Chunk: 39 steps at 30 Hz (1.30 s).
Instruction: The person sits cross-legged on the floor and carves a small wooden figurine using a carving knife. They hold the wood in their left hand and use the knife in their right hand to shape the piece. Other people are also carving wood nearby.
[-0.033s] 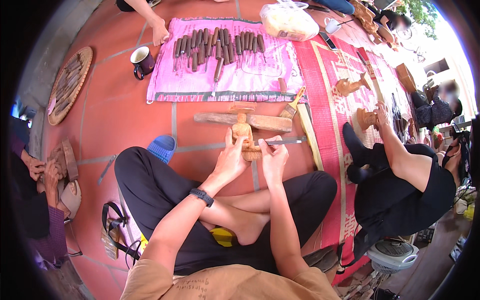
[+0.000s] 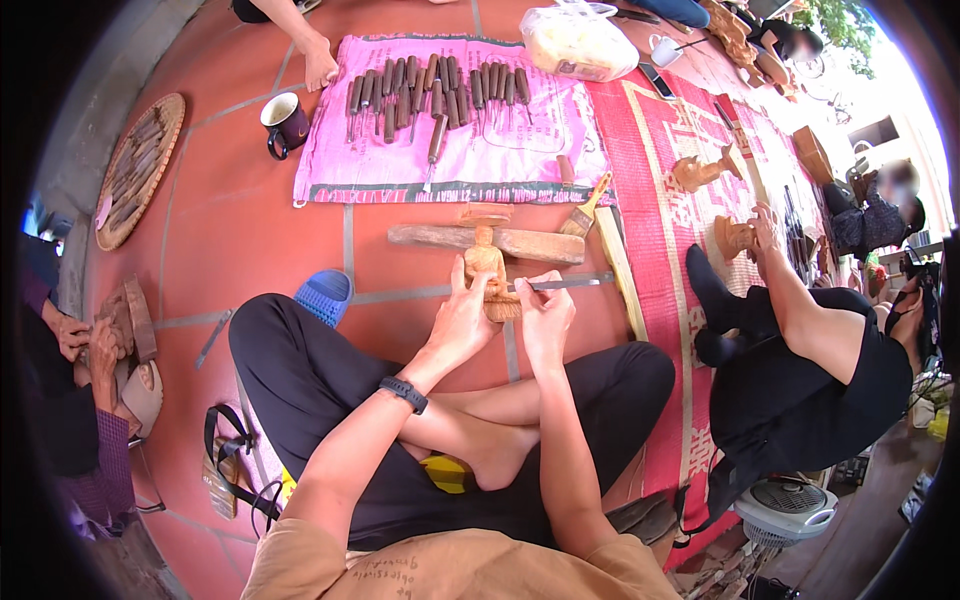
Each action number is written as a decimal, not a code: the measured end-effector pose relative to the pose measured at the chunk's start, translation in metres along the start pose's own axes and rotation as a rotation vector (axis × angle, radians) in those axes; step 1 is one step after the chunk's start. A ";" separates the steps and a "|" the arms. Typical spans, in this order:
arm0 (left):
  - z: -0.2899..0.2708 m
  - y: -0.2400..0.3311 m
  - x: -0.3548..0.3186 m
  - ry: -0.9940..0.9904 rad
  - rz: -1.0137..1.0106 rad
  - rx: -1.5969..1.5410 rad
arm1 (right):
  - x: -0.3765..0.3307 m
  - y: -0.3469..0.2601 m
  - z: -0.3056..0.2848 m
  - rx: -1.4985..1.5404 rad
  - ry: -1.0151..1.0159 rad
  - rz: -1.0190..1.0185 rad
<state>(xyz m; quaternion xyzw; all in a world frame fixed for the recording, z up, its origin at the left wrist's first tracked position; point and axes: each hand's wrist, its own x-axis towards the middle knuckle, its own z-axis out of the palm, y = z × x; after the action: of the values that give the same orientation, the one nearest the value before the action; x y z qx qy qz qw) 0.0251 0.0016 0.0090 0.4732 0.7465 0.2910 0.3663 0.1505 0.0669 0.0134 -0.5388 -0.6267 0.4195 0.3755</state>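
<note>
In front of me a small carved wooden figurine (image 2: pixel 484 260) of a seated figure leans over a wooden block (image 2: pixel 545 246) on the floor. My left hand (image 2: pixel 462 325) is closed around its lower part, fingers along its side. Close by at the figurine's base, my right hand (image 2: pixel 546 320) pinches a thin flat grey metal blade (image 2: pixel 574 284) that points off to the right. Whether the blade's hidden end touches the wood I cannot tell. Just beyond the block lies a paintbrush (image 2: pixel 586 208) with a wooden handle.
Several wooden-handled carving tools (image 2: pixel 437 95) lie on a pink sheet (image 2: pixel 330 150). A dark mug (image 2: pixel 287 125) stands left of it. A wooden strip (image 2: pixel 622 275) borders the red mat (image 2: pixel 640 180). People work at both sides; one hand (image 2: pixel 768 230) at right touches a carving (image 2: pixel 733 237).
</note>
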 end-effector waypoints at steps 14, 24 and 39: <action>0.003 -0.003 -0.001 0.070 0.086 0.010 | 0.000 0.014 0.000 0.052 -0.003 -0.040; 0.004 -0.006 0.001 0.084 0.121 0.004 | -0.007 0.012 0.009 0.034 0.012 -0.130; 0.004 -0.006 0.000 0.083 0.106 -0.009 | 0.001 0.023 -0.003 0.261 0.011 0.031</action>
<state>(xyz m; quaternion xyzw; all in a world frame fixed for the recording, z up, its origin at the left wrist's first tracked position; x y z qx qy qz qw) 0.0253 -0.0003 0.0021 0.4979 0.7336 0.3325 0.3214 0.1618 0.0700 -0.0072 -0.4975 -0.5562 0.5002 0.4393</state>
